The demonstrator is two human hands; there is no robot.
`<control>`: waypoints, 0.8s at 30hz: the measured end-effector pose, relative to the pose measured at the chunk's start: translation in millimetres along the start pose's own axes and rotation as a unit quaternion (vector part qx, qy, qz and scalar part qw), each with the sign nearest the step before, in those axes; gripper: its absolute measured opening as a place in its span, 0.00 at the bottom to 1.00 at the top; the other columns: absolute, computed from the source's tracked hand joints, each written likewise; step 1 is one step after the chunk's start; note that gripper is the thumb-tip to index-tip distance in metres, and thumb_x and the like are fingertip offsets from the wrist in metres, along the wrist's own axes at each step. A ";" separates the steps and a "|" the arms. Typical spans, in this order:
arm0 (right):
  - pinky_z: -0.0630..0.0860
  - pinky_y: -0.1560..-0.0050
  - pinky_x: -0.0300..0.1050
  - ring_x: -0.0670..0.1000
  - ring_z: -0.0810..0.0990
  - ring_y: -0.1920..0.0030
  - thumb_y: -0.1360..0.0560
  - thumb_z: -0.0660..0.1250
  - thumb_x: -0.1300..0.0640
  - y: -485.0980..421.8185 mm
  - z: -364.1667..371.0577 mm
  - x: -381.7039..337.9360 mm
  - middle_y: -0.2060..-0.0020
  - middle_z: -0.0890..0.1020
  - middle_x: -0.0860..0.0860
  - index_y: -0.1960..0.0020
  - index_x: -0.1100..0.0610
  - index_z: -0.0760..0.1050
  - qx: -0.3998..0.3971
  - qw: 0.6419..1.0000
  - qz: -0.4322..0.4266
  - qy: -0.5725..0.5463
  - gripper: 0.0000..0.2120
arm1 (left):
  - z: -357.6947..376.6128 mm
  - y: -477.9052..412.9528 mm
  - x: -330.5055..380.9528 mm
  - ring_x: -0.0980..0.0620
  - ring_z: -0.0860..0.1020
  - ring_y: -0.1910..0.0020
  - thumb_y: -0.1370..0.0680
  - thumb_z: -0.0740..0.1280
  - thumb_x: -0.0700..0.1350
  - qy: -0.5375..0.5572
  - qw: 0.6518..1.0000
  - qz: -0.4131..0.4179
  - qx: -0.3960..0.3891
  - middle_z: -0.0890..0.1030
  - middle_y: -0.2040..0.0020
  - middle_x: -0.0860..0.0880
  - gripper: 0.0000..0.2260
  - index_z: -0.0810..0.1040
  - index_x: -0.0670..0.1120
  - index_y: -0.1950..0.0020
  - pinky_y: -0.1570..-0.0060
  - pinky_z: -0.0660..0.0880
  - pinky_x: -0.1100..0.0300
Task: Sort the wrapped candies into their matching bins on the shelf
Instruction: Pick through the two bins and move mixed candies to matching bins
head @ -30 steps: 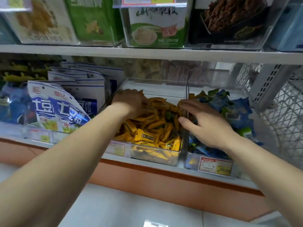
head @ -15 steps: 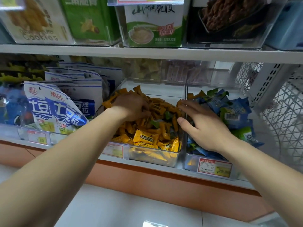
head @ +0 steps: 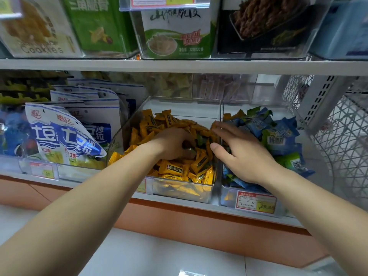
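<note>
Head view — left grip (head: 171, 144) curled round crinkly yellow candies (head: 175, 168), right grip (head: 245, 154) spread flat.

We see yellow candies (head: 175, 168) with dark label bands in the clear bin (head: 180, 105) at the white shelf's (head: 89, 182) front edge, with dark green wrappers (head: 200, 140) among them. Toward the right end lie blue candies (head: 278, 134) mixed with green. Toward the left end stand white bags (head: 59, 136) printed in blue. The price tag (head: 255, 202) is red, white and yellow.

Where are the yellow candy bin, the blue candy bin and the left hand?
yellow candy bin (head: 183, 108), head view, clear back wall.
blue candy bin (head: 235, 107), head view, clear back wall.
left hand (head: 171, 144), head view, back of hand.
</note>
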State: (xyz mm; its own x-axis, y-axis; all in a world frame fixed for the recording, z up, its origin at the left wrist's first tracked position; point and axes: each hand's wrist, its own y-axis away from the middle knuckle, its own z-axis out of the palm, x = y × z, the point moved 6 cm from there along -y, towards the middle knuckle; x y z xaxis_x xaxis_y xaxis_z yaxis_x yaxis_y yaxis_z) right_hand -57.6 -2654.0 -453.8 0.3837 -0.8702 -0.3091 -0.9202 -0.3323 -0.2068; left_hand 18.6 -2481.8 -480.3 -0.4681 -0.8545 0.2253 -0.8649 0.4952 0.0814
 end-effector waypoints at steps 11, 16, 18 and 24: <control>0.76 0.49 0.35 0.40 0.80 0.47 0.21 0.67 0.49 10.5 -42.1 -22.2 0.47 0.82 0.42 0.33 0.48 0.73 0.191 0.926 -0.004 -0.325 0.17 | -59.1 57.7 52.6 0.49 0.84 0.49 0.22 0.71 0.44 0.549 0.816 0.069 0.163 0.86 0.49 0.47 0.09 0.83 0.47 0.42 0.52 0.80 0.60; 0.73 0.53 0.36 0.44 0.77 0.53 0.21 0.65 0.51 22.9 -71.3 5.3 0.53 0.80 0.43 0.43 0.46 0.75 0.246 0.943 0.026 -0.223 0.07 | -38.9 35.5 50.0 0.51 0.83 0.48 0.20 0.68 0.43 0.371 0.913 0.020 0.166 0.85 0.48 0.49 0.08 0.81 0.49 0.41 0.44 0.79 0.52; 0.75 0.53 0.48 0.50 0.78 0.53 0.20 0.62 0.51 24.8 -68.0 15.7 0.53 0.81 0.48 0.45 0.45 0.76 0.197 0.971 0.039 -0.127 0.06 | -16.3 27.2 50.4 0.53 0.79 0.44 0.21 0.70 0.47 0.203 0.975 0.021 0.089 0.83 0.45 0.54 0.10 0.82 0.51 0.40 0.42 0.76 0.53; 0.72 0.41 0.56 0.60 0.70 0.38 0.22 0.65 0.50 28.0 -45.1 22.2 0.40 0.74 0.54 0.30 0.47 0.73 0.101 0.982 0.073 0.141 0.20 | -0.5 20.6 18.8 0.50 0.77 0.49 0.23 0.70 0.51 0.004 0.998 -0.047 0.042 0.80 0.45 0.51 0.13 0.80 0.54 0.39 0.52 0.78 0.54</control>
State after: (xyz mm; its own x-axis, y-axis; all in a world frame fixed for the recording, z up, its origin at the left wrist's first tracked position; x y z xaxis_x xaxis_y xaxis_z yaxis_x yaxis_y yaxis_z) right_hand -78.3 -2699.1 -424.6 0.1858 -0.9789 -0.0854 -0.9189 -0.1424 -0.3678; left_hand -7.9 -2487.6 -473.9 -0.3826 -0.8953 0.2281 -0.9175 0.3972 0.0200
